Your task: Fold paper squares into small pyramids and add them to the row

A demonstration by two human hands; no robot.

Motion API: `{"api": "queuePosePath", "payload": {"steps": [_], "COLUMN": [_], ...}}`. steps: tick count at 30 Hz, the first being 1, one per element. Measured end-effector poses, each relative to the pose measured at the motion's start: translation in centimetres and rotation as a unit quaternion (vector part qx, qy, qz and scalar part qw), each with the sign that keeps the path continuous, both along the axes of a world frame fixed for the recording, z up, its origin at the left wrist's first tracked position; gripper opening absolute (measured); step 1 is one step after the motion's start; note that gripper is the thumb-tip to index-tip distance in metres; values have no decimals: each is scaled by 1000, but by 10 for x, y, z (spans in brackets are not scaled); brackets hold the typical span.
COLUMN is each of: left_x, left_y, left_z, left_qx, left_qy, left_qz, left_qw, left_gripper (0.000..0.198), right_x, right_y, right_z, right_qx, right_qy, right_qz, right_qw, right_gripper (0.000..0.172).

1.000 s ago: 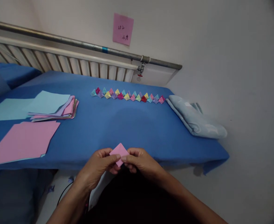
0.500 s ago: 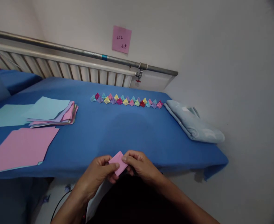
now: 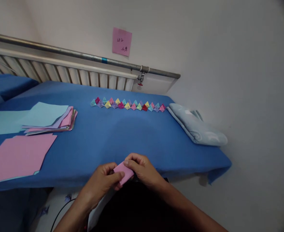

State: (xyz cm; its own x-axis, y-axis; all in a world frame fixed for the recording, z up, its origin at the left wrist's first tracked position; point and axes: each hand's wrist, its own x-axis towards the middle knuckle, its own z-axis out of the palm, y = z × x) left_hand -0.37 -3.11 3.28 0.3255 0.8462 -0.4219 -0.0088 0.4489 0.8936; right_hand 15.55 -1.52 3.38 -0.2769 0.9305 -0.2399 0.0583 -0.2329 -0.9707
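Observation:
A small folded piece of pink paper is held between both hands, just in front of the near edge of the blue-covered bed. My left hand pinches its lower left side, thumb lying on top. At the upper edge, my right hand grips the paper with its thumb on the face and fingers behind. The fingers under the paper are partly hidden. Farther back on the cover lie several small folded paper pieces of many colours, set in two close rows.
Pink sheets and a stack of coloured paper lie on the blue cover at left. A folded light-blue blanket sits at right. Behind are a radiator, a pipe and a pink note on the wall.
The pink paper's top corner has gone down under my right thumb, so its outline is now flatter along the top. The view has shifted slightly.

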Motion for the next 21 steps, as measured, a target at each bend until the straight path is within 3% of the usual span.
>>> {"api": "queuePosePath", "payload": {"steps": [8, 15, 21], "left_x": [2, 5, 2], "left_y": [-5, -5, -8], "left_z": [-8, -9, -9], "left_qx": [-8, 37, 40], "left_qy": [-20, 4, -13], "left_qz": [-3, 17, -26], "left_qw": [1000, 999, 999], "left_gripper": [30, 31, 34], "right_x": [-2, 2, 4], "right_y": [1, -1, -1], "right_z": [-3, 0, 0], "right_qx": [34, 34, 20], "right_qy": [31, -29, -12], "right_qz": [-96, -19, -26], "right_qw": [994, 999, 999], "right_gripper": [23, 27, 30]}}
